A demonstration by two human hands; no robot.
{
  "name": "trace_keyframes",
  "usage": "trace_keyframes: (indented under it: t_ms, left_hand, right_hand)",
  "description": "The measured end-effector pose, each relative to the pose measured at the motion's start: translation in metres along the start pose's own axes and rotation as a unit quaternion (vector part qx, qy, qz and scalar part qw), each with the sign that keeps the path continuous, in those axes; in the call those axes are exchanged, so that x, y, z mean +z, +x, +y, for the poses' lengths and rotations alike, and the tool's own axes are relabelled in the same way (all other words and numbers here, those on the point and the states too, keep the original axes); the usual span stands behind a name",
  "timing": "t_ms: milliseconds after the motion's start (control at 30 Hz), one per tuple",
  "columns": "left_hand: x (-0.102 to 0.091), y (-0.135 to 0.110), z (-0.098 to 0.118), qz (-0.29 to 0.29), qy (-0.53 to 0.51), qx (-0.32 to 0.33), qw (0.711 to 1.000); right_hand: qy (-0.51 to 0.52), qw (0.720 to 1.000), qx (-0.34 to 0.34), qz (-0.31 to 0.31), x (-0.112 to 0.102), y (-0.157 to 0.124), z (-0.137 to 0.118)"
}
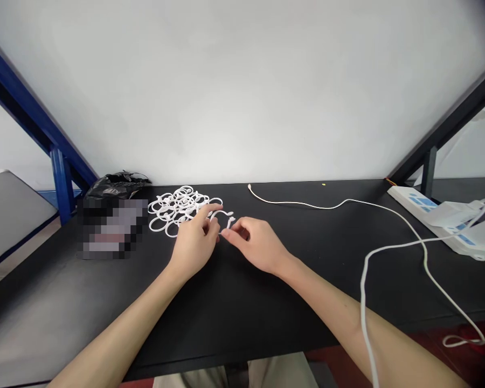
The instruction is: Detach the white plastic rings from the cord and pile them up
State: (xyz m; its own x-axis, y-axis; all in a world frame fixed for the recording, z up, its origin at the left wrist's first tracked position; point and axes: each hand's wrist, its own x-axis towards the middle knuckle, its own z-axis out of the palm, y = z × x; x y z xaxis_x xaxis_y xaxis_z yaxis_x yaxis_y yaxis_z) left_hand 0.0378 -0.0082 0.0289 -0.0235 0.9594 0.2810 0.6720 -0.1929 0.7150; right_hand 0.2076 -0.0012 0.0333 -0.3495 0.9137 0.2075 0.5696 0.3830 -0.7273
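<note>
Between my two hands is a white plastic ring (230, 221), like a shower curtain ring, with a gap in its loop and a knobbed end. My left hand (194, 237) pinches its left side between thumb and fingers, the index finger stretched out above it. On the other side my right hand (260, 243) has its thumb and curled fingers closed at the ring's lower right; the exact contact is partly hidden. A loose pile of similar white rings (181, 203) lies on the black table just behind and left of my left hand.
A black plastic bag (115, 186) and a blurred-out item (112, 229) lie at the left. A white cable (307, 205) runs across the right side, over my right forearm, beside a white power strip (418, 207). Blue (60, 178) and dark frame posts (428, 170) flank the black table (226, 307).
</note>
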Motion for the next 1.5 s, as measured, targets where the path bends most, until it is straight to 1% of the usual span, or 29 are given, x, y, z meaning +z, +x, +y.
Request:
trace_keyframes:
  t_ms: [33,100,200,267,333,433,533,633,833,967,1133,1200,1367,1500]
  left_hand:
    - [0.001,0.0,0.0,-0.014,0.002,0.004,1.0]
    - [0.003,-0.001,0.0,-0.029,0.01,0.011,0.999]
    - [0.006,-0.002,0.001,-0.01,0.037,0.042,0.998]
    - [0.008,-0.003,0.001,0.004,0.048,0.072,0.996]
    - [0.009,-0.005,0.002,0.012,0.032,0.082,0.996]
    - [0.009,-0.007,0.005,0.024,-0.007,0.073,0.997]
    - [0.006,-0.007,0.007,0.024,-0.014,0.081,0.996]
    - [0.004,-0.007,0.008,0.021,-0.011,0.081,0.996]
    - [0.003,-0.007,0.006,0.009,-0.019,0.054,0.998]
    - [0.003,-0.008,0.003,0.003,-0.021,0.061,0.998]
    - [0.006,-0.009,-0.002,-0.001,-0.012,0.084,0.996]
    - [0.008,-0.009,-0.003,-0.004,-0.006,0.088,0.996]
    - [0.009,-0.006,-0.002,-0.016,0.006,0.072,0.997]
    - [0.006,-0.004,-0.004,-0.016,0.018,0.071,0.997]
  right_hand:
    - [0.007,1.0,-0.005,-0.006,0.002,0.0,0.0]
    - [0.034,0.999,0.002,0.011,0.004,0.002,0.0]
    - [0.122,0.99,0.045,0.046,0.004,0.005,0.003]
    - [0.176,0.98,0.059,0.069,0.003,0.006,0.004]
    - [0.177,0.978,0.051,0.094,0.001,0.006,0.004]
    - [0.111,0.986,0.027,0.117,0.001,0.005,0.002]
    - [0.08,0.991,0.004,0.106,0.002,0.003,0.001]
    - [0.093,0.992,-0.015,0.089,0.002,0.002,0.001]
    - [0.093,0.992,-0.035,0.075,0.002,0.0,0.002]
    - [0.08,0.994,-0.047,0.061,0.003,-0.003,0.005]
    - [0.073,0.995,-0.053,0.043,0.003,-0.003,0.007]
    - [0.069,0.995,-0.055,0.045,0.004,-0.002,0.007]
    - [0.048,0.996,-0.046,0.059,0.006,0.0,0.005]
    - [0.04,0.997,-0.049,0.039,0.007,0.002,0.007]
